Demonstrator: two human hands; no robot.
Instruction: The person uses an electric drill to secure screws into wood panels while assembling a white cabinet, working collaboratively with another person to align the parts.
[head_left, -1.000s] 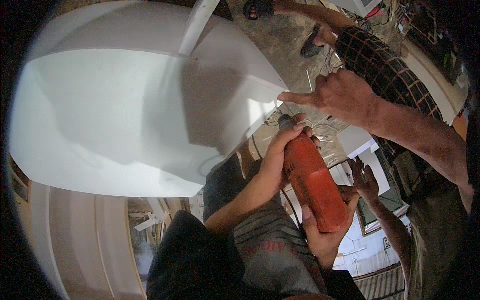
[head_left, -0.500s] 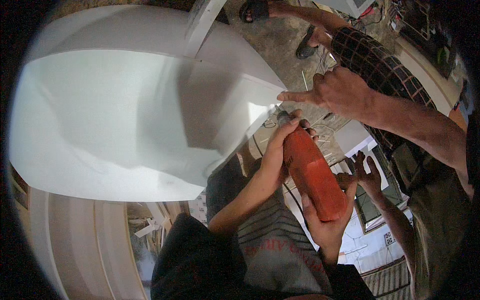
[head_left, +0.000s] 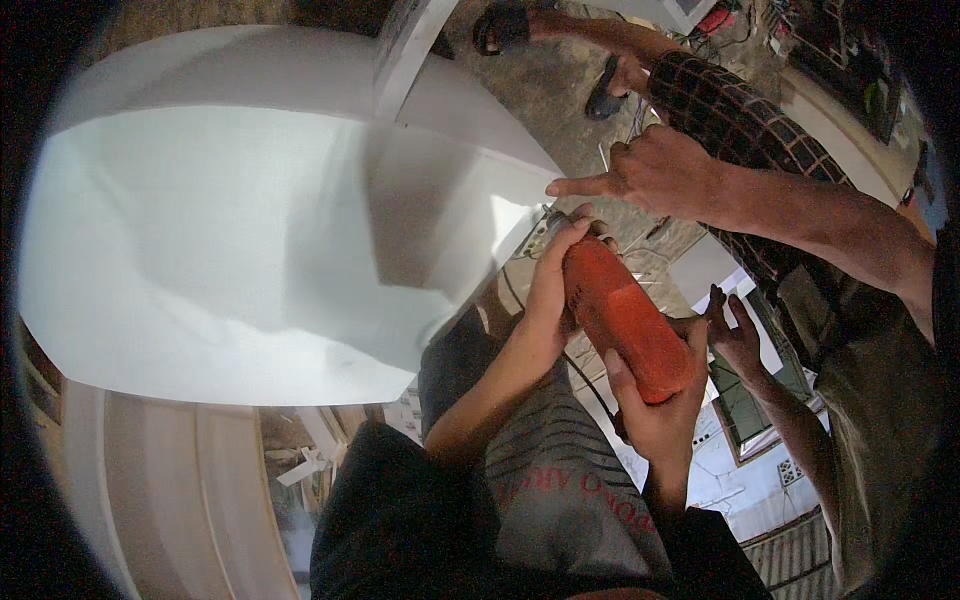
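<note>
Both of my hands hold a red, straight-bodied power tool with a dark collar and a thin metal bit. My left hand is closed round its front end near the collar. My right hand wraps the rear end, thumb along the body. The bit's tip sits at the right edge of a large white panel; whether it touches cannot be told. Just above the tip, a co-worker's hand points with its index finger at the panel's corner. That person's other hand is raised, fingers spread, right of the tool.
A pale upright board stands at the panel's far side. Pale curved boards lie at lower left, beside wood offcuts. A dark cord hangs below the tool. The co-worker's sandalled foot rests on the littered floor.
The red tool and my hands have shifted slightly up and left, with the right hand rising most. The co-worker's pointing finger has moved a little left along the panel's corner.
</note>
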